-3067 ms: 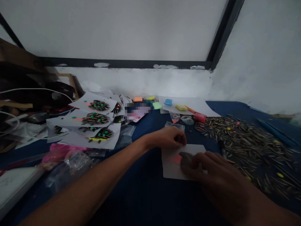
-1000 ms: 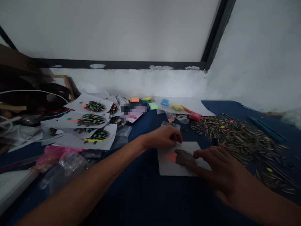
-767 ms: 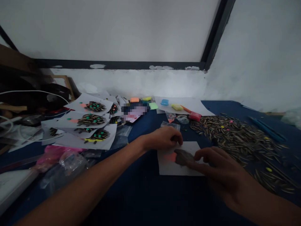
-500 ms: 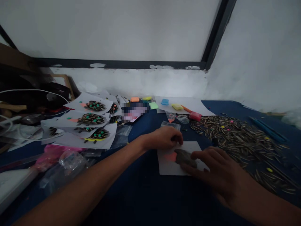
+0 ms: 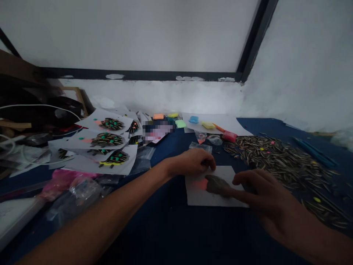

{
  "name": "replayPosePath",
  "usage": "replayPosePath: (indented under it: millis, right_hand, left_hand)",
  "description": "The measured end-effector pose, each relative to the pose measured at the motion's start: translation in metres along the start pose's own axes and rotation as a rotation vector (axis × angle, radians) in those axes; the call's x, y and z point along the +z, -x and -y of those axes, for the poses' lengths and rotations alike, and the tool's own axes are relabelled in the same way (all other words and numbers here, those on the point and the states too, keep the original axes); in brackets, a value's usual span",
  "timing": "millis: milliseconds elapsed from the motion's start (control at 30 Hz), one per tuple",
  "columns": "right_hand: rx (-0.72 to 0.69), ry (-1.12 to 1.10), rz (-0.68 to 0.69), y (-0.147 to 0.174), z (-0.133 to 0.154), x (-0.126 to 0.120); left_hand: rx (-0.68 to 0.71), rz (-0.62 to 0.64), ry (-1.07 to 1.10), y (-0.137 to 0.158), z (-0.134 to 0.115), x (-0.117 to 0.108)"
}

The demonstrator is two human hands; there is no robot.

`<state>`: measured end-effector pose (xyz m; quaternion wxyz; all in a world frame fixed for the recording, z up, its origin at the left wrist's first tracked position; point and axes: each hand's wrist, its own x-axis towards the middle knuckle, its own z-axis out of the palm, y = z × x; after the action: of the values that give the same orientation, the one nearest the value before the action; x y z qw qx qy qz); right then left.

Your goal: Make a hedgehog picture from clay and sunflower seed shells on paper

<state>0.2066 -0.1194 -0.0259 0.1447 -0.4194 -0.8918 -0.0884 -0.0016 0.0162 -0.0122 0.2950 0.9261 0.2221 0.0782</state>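
A small sheet of white paper (image 5: 202, 198) lies on the dark blue cloth in front of me. On it a flattened grey lump of clay (image 5: 216, 183) sits beside a salmon-pink patch (image 5: 203, 184). My left hand (image 5: 194, 162) is curled at the paper's far left corner, its fingertips down on the edge and holding the sheet. My right hand (image 5: 260, 191) comes in from the right with its fingers apart. One outstretched digit presses the right end of the clay, hiding part of it; the hand is blurred.
Striped sunflower seeds (image 5: 278, 158) spread in a pile at right, beside a blue tool (image 5: 314, 151). Papers with seed hedgehogs (image 5: 110, 140) are stacked at left. Clay packets, including a red one (image 5: 229, 136), lie at the back. Plastic bags (image 5: 79, 191) lie near my left forearm.
My right hand has shifted slightly right, and its upper finger has moved off the clay's edge. The other digit now reaches onto the clay. My left hand stays in place.
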Motion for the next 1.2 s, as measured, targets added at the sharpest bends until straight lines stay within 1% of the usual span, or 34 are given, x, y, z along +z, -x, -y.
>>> replayPosePath:
  millis: [133, 267, 433, 567, 633, 800, 1000, 1067, 1200]
  right_hand:
    - [-0.123, 0.011, -0.015, 0.0, -0.002, -0.003]
    - [-0.177, 0.087, -0.004, -0.005, 0.0, -0.003]
    - [-0.182, 0.129, -0.029, -0.005, 0.0, -0.001]
    - [-0.087, 0.031, -0.04, -0.001, -0.002, -0.004]
    - [-0.072, 0.009, -0.043, -0.001, -0.002, -0.006]
    - [-0.162, 0.086, -0.027, -0.004, -0.002, -0.007]
    - [-0.185, 0.16, -0.024, -0.003, 0.001, -0.003]
    - [-0.196, 0.171, -0.025, -0.002, 0.001, -0.003]
    - [-0.203, 0.18, -0.002, -0.002, 0.0, -0.004]
  left_hand:
    - [-0.008, 0.008, -0.001, 0.0, -0.001, -0.001]
    - [-0.002, 0.01, 0.004, 0.0, 0.0, 0.0]
    - [0.003, 0.006, 0.001, -0.001, 0.003, 0.001]
    - [0.001, 0.005, 0.01, -0.001, 0.003, 0.001]
    - [-0.005, 0.008, 0.012, -0.002, 0.003, 0.002]
    - [-0.014, 0.019, 0.012, -0.002, 0.005, 0.002]
    - [-0.004, 0.159, 0.027, 0.004, 0.0, -0.008]
    - [-0.03, 0.167, -0.024, 0.006, -0.004, -0.008]
    - [-0.056, 0.142, -0.114, 0.006, -0.009, -0.003]
